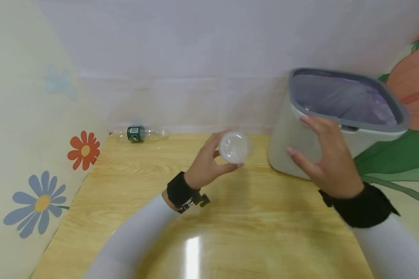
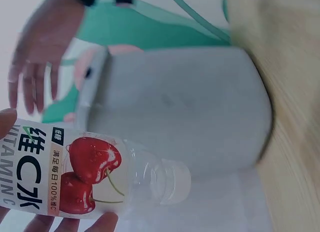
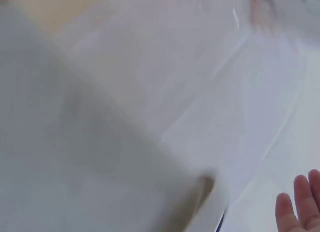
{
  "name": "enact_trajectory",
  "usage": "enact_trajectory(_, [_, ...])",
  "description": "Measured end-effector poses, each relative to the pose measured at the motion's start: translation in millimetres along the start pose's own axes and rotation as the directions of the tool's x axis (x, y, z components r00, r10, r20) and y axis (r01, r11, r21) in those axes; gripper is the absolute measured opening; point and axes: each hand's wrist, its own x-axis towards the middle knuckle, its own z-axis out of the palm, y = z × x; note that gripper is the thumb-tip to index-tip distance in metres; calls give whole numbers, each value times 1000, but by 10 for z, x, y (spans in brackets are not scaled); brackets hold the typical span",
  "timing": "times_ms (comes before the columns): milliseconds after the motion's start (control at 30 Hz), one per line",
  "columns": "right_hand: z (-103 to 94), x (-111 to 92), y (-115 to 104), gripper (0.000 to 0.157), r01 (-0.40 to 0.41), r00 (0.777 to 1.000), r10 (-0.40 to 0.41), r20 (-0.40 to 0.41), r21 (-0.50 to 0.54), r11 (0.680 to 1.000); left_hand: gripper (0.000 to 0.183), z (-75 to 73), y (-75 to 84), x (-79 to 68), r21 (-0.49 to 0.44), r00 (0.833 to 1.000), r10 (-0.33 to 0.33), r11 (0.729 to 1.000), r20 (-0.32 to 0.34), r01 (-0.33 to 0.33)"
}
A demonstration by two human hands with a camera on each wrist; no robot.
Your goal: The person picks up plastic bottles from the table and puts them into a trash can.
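My left hand [image 1: 204,162] grips a clear plastic bottle [image 1: 234,147] with its base turned up toward the head camera. In the left wrist view the bottle's label [image 2: 90,172] shows red cherries, and its white cap [image 2: 177,182] points down toward the table. Fingers and thumb wrap the labelled body. My right hand [image 1: 329,159] is empty, fingers spread and extended, in front of the bin's near rim. The right wrist view catches only its fingertips [image 3: 300,204] at the lower right corner.
A light grey bin [image 1: 286,147] with a dark grey rim and a liner inside stands at the back right of the wooden table [image 1: 265,232]. Another clear bottle with a green label [image 1: 135,133] lies on its side along the back wall, at left.
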Motion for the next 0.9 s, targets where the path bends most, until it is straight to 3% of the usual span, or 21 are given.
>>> enact_trajectory(167, [317,-220,-250,76,69,995,-77,62,124,990,75,52,434,-197,-183,998,62,981,26,-57])
enact_trajectory(267, [460,-343,-338,76,85,991,-103,86,193,978,73,106,564,-299,-216,994,102,972,39,-91])
enact_trajectory(367, [552,-432,-398,73,76,990,-104,98,251,965,72,151,646,-386,-189,990,134,974,39,-125])
enact_trajectory(667, [640,-533,-494,70,39,992,-76,103,322,946,75,173,678,-517,-132,990,138,982,26,-134])
enact_trajectory(900, [640,-531,-481,70,71,989,-104,105,275,959,78,161,623,-539,-88,988,146,986,50,-142])
